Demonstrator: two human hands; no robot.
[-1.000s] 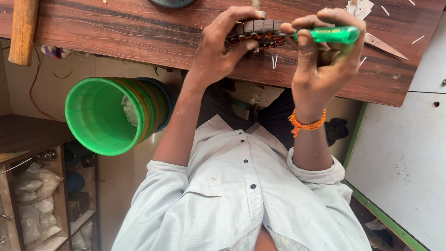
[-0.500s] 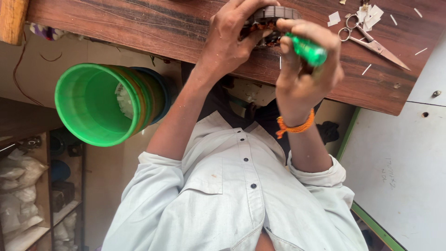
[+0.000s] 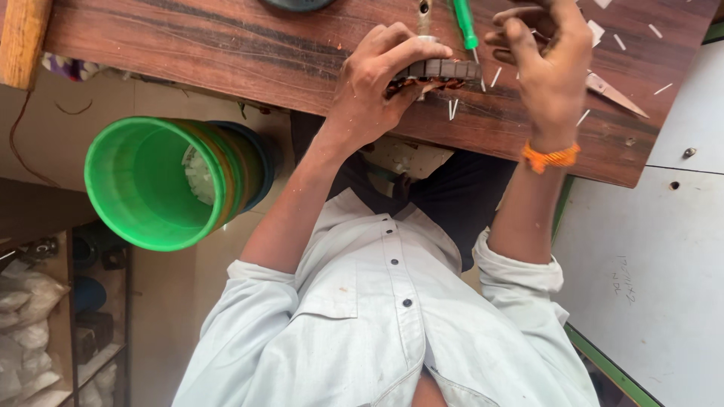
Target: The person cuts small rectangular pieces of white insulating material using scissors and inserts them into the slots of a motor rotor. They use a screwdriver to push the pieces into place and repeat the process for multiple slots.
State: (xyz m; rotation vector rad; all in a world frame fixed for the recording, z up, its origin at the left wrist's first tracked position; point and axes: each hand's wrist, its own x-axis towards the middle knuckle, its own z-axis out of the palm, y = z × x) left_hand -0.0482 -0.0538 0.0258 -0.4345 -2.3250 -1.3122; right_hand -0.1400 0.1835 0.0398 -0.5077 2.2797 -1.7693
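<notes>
- The ring-shaped metal part (image 3: 437,71), a dark ribbed stator-like core with coppery wire showing under its rim, sits at the upper middle of the frame, on the near edge of the table (image 3: 226,53).
- The left hand (image 3: 373,83) wraps over that part; its grip is closed around the ribbed rim, thumb on top, fingers curled beneath.
- The right hand (image 3: 550,64) hovers at the upper right, just beside the part, fingers loosely curled. Whether its grip holds anything cannot be told.
- A green-handled screwdriver (image 3: 465,26), smooth plastic with a thin steel shaft, stands between the two hands, its tip down by the part.
- The table is dark reddish wood with streaked grain, strewn with small white slivers (image 3: 452,109).
- Pointed steel scissor blades (image 3: 615,92) lie right of the right hand.
- An orange thread band (image 3: 550,157) circles the right wrist.
- A round green plastic bucket (image 3: 162,185) with a smooth glossy wall sits at the left.
- A pale buttoned shirt (image 3: 392,324) of soft creased cloth fills the lower middle.
</notes>
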